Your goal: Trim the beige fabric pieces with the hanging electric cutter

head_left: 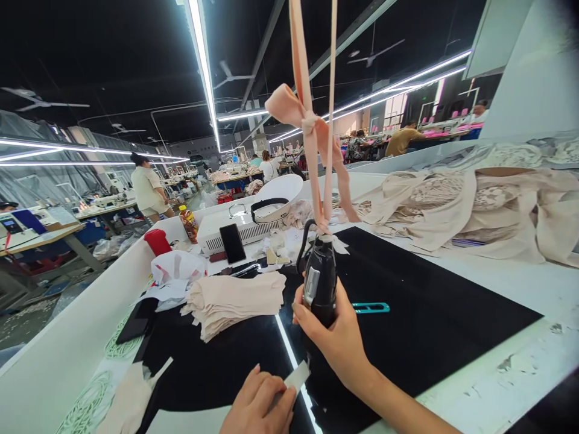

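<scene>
My right hand (pixel 337 337) is wrapped round a black electric trimmer (pixel 322 283), upright, with a silver switch plate on its side. Knotted peach fabric strips (pixel 312 157) run from the trimmer's top up out of view. Low in the middle, my left hand (pixel 262 401) pinches a small pale fabric strip (pixel 298 375), whose free end reaches the trimmer's lower end. The trimmer's tip is dark against the black surface and hard to make out. Beyond my left hand lies a stack of beige fabric pieces (pixel 235 298). A teal thread snipper (pixel 371 308) lies right of the trimmer.
Under my hands is a glossy black board (pixel 434 301) on a white table. Beige garments (pixel 452 205) pile up at right. A phone (pixel 232 243), a bottle (pixel 188 224) and a white bowl (pixel 280 188) stand behind. Green cords (pixel 88 404) lie left. Several people work farther off.
</scene>
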Motion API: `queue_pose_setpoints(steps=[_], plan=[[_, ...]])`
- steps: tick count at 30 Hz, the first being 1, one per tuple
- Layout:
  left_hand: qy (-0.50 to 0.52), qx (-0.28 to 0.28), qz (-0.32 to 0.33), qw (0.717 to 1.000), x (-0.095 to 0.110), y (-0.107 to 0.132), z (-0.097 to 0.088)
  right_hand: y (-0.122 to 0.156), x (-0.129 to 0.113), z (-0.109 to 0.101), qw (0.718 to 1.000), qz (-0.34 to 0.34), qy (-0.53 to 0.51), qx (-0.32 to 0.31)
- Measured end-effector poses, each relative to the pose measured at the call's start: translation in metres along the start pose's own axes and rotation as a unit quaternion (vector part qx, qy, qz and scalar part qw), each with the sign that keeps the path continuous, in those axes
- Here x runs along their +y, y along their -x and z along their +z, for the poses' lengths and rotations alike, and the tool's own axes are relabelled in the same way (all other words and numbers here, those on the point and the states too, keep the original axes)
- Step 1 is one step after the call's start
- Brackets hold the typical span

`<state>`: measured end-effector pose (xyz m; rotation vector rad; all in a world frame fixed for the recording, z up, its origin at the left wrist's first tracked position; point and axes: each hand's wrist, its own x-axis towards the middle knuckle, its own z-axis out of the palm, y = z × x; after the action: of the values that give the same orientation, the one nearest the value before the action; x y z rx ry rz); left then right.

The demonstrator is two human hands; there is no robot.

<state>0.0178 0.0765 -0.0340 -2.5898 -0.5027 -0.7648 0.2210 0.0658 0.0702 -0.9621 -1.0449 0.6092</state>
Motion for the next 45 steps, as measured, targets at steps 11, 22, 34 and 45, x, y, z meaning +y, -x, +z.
queue_pose_setpoints(steps=[11, 22, 34, 45], plan=[[0.008, -0.005, -0.023, 1.000, 0.007, 0.000, 0.002, -0.001, 0.000, -0.001, 1.000, 0.006, 0.018, 0.020], [0.015, -0.008, -0.032, 0.999, 0.007, 0.002, 0.006, 0.004, 0.010, 0.015, 0.997, 0.013, -0.068, -0.022], [0.013, -0.013, -0.032, 0.999, 0.009, 0.002, 0.005, 0.005, 0.008, 0.017, 0.997, 0.012, -0.068, -0.035], [0.015, -0.004, -0.022, 1.000, 0.007, -0.003, 0.002, -0.002, 0.005, 0.007, 0.999, 0.001, -0.049, 0.016]])
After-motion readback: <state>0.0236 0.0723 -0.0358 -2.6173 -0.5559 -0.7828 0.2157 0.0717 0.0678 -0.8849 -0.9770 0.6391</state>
